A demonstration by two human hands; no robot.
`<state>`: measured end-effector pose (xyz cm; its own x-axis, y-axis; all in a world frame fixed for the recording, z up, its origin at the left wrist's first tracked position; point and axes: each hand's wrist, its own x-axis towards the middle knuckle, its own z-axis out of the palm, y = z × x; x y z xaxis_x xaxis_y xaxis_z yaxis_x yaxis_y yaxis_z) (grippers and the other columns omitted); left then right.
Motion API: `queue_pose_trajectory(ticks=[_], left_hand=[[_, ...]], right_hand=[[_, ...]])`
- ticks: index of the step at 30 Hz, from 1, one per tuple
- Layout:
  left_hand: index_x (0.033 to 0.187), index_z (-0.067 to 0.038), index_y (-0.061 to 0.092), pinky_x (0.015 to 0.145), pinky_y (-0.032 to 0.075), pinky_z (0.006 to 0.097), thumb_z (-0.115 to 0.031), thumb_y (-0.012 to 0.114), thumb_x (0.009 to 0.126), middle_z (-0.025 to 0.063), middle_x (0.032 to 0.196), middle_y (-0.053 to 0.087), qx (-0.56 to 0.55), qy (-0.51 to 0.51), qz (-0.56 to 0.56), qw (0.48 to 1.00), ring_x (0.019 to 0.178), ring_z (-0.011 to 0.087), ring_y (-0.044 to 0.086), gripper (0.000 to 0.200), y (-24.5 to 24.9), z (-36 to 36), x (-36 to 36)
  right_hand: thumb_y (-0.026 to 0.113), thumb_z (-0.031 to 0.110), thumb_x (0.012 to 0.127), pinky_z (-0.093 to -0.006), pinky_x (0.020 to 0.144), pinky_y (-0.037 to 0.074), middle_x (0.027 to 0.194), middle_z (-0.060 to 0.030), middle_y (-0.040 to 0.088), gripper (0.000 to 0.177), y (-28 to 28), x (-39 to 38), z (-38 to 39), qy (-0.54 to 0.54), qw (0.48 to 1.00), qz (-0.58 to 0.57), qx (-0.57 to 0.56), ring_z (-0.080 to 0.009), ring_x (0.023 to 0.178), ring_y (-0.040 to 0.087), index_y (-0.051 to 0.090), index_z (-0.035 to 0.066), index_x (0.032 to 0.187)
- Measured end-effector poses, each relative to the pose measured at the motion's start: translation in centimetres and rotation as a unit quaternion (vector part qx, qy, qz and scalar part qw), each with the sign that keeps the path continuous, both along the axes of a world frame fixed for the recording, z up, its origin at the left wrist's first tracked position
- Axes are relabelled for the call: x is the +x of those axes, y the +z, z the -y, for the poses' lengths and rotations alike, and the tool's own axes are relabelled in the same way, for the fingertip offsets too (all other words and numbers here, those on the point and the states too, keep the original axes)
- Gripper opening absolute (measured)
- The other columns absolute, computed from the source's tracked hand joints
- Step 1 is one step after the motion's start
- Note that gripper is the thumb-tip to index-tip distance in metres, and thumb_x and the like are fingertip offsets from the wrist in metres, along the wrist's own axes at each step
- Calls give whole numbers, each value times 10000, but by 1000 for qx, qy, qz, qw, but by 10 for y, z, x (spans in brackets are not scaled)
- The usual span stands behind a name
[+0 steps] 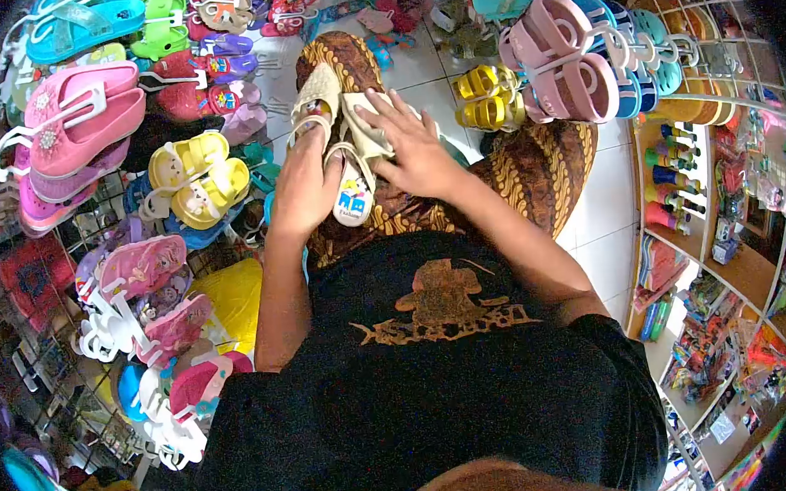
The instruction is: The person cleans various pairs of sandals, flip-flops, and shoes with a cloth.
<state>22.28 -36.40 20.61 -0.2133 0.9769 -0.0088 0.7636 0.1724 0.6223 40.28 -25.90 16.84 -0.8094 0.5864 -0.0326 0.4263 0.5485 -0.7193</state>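
Observation:
A pair of cream sandals lies across my lap on the brown patterned cloth (544, 174). My left hand (303, 183) grips the left sandal (318, 90) near its strap, with the thumb along the inner side and the other fingers partly hidden. Spread over the wide upper of the right sandal (365, 141) is my right hand (411, 152), its fingers stretched out and resting on the surface. The right sandal's insole (353, 202) shows a colourful print and points toward my body.
Racks of children's shoes crowd the left, with pink shoes (87, 117) and yellow sandals (199, 179) on white hangers. On the right hang mauve sandals (572, 56) beside small yellow sandals (489, 97). Wooden shelves (736, 265) stand at far right. White floor tiles (603, 187) show between.

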Motion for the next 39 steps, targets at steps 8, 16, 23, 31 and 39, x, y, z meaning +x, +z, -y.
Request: queue_pose_trajectory(ticks=[8,16,23,31,39], left_hand=[[1308,103,439,1021,381,504,-199,623,847,307,1241,537,-38,-9,-63,997,1172,460,496,581,-22,-5,6],[1363,113,399,1088,331,504,-250,647,850,324,1337,480,-70,-33,-42,996,1255,472,442,676,-27,-3,-6],[1472,114,216,1182,227,465,-391,731,794,349,1493,308,-130,-72,-2,989,1417,461,279,990,-19,-5,-10],[1442,141,252,1185,222,471,-315,744,743,351,1478,324,-151,-73,-61,984,1418,457,274,969,-16,-7,-3],[1433,142,254,1179,237,470,-296,787,710,354,1475,319,-156,-78,-50,983,1412,469,276,1000,-17,-3,-7]], right_hand=[[714,268,808,-461,1163,288,1526,-158,380,668,-53,0,-29,42,966,-209,-147,-350,1422,348,437,83,1388],[494,138,941,-385,1125,343,1413,-140,536,452,-11,19,-44,-105,936,-236,-240,-269,1307,492,520,41,1381],[478,-46,748,-504,1203,209,1559,-123,367,743,-16,22,-17,38,985,-143,-87,-352,1463,287,434,125,1470],[726,129,714,-463,963,440,1311,-110,581,624,55,29,6,38,995,-50,77,-315,1186,519,569,84,1316],[622,71,808,-447,1052,421,1273,-195,602,506,42,26,18,74,995,-34,-53,-343,1221,535,562,12,1307]])
